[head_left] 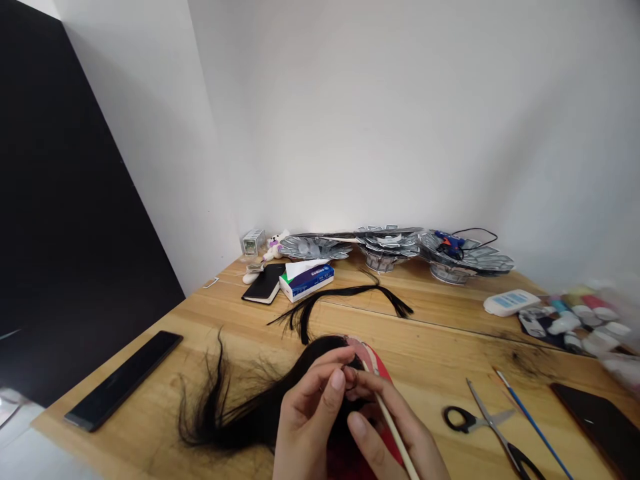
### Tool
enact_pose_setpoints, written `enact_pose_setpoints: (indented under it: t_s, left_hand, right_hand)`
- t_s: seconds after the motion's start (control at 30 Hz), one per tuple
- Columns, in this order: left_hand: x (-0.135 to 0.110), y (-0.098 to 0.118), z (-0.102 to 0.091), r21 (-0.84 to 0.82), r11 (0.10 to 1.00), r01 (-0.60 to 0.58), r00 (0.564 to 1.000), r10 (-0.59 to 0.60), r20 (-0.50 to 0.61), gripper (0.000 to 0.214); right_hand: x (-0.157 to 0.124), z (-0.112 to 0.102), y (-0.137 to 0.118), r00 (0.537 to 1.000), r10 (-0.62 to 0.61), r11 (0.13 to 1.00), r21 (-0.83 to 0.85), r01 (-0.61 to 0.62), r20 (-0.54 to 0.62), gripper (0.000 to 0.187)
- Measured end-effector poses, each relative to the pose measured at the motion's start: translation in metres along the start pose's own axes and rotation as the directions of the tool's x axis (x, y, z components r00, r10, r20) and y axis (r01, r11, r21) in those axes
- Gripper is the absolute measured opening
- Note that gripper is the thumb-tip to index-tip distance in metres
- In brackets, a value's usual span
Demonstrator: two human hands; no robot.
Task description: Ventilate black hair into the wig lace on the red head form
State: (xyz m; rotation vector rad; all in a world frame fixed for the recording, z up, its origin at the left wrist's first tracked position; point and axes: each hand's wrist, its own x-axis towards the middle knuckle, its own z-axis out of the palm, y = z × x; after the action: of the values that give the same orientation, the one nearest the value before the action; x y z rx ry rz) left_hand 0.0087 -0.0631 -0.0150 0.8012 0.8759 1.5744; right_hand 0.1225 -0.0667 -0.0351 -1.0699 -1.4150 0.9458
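The left hand [310, 417] pinches a thin lock of the black wig hair [250, 407] in a closed grip, while the right hand [395, 440], also closed, holds a slim pale stick [393, 430] against the wig's red cap [383, 370] low on the wooden surface [440, 360]. The pinch looks slight, so the lock could slip free. The loose hair fanned leftward may snag under the wrists, and the open scissors [487, 427] lie near the right hand.

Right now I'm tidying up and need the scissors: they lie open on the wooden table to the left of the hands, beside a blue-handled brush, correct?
Not quite. The scissors lie open on the wooden table to the right of the hands, not the left, beside the blue-handled brush. The head view shows it. On the left lies a long black flat bar.
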Motion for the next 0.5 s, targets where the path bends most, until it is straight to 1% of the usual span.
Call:
enact_pose_setpoints:
  t_s: [0.07, 0.1, 0.17, 0.2, 0.23, 0.3, 0.4, 0.5]
  left_hand:
    - [-0.001, 0.001, 0.005, -0.001, 1.000, -0.003, 1.000, 0.003, -0.014, 0.029]
    - [-0.001, 0.002, 0.007, 0.017, 1.000, -0.019, 1.000, 0.019, -0.021, 0.029]
    - [-0.002, 0.003, 0.008, 0.109, 0.990, -0.089, 0.995, 0.093, -0.034, 0.030]
    - [-0.002, 0.004, 0.007, 0.167, 0.977, -0.131, 0.989, 0.140, -0.042, 0.030]
    - [-0.002, 0.004, 0.006, 0.222, 0.960, -0.168, 0.982, 0.183, -0.048, 0.030]
    - [-0.001, 0.005, 0.003, 0.295, 0.930, -0.217, 0.970, 0.241, -0.046, 0.028]
    - [-0.001, 0.005, 0.002, 0.310, 0.921, -0.235, 0.967, 0.254, -0.022, 0.027]
    - [-0.002, 0.003, 0.003, 0.298, 0.922, -0.246, 0.967, 0.254, 0.010, 0.026]
  right_hand:
    - [0.003, -0.004, -0.006, 0.999, 0.010, 1.000, -0.003, -0.010, 0.033, 0.026]
    - [0.005, -0.006, -0.009, 0.997, 0.022, 1.000, -0.008, -0.021, 0.070, 0.022]
    - [0.008, -0.011, -0.013, 0.989, 0.053, 0.998, -0.021, -0.051, 0.139, 0.023]
    - [0.009, -0.014, -0.013, 0.986, 0.070, 0.997, -0.026, -0.067, 0.149, 0.025]
    - [0.010, -0.016, -0.013, 0.987, 0.087, 0.996, -0.029, -0.084, 0.136, 0.026]
    - [0.012, -0.019, -0.011, 0.994, 0.091, 0.996, -0.007, -0.090, 0.065, 0.026]
    - [0.012, -0.018, -0.008, 0.997, 0.080, 0.994, 0.077, -0.081, 0.019, 0.025]
    - [0.012, -0.012, -0.008, 0.997, 0.082, 0.989, 0.125, -0.082, 0.000, 0.031]
